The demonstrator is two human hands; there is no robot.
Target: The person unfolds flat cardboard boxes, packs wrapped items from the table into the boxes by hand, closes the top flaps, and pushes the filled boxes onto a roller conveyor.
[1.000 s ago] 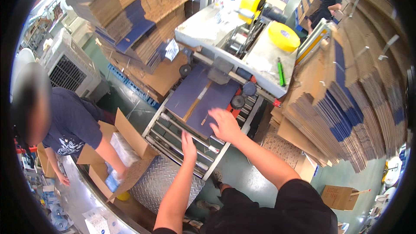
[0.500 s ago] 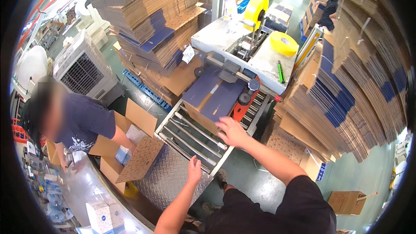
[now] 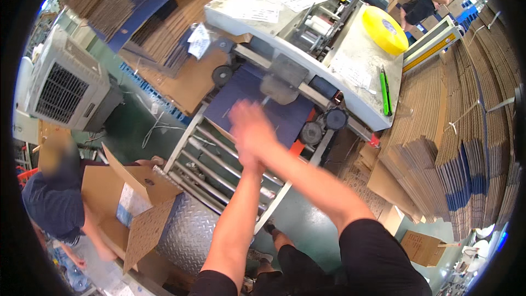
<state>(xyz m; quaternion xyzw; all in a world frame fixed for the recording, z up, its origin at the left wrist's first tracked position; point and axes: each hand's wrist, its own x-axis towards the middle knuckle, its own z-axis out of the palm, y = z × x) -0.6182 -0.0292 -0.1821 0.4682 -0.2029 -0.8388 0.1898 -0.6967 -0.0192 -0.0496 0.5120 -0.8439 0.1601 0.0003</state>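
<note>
A carton with a dark blue top (image 3: 230, 96) lies on the roller conveyor, partly under the head of a carton sealing machine (image 3: 282, 79). My right hand (image 3: 253, 129) is at the carton's near edge, its fingers stretched toward the top and smeared by motion. Crossing beneath it, my left hand (image 3: 249, 159) is largely covered, so its fingers cannot be made out. Whether either palm presses on the carton's near side is hidden. Metal rollers (image 3: 211, 156) show in front of the carton.
A yellow tape roll (image 3: 385, 30) and a green cutter (image 3: 386, 92) lie on the machine's top. Flat cartons (image 3: 438, 159) are stacked at right, others (image 3: 153, 22) at far left. At left, a co-worker (image 3: 55, 203) stands by an open carton (image 3: 139, 230). Another person (image 3: 430, 0) is far right.
The carton has moved farther under the machine head. My hands, apart before, have come together at its near edge. My view has shifted, and the co-worker's arm has left the open carton.
</note>
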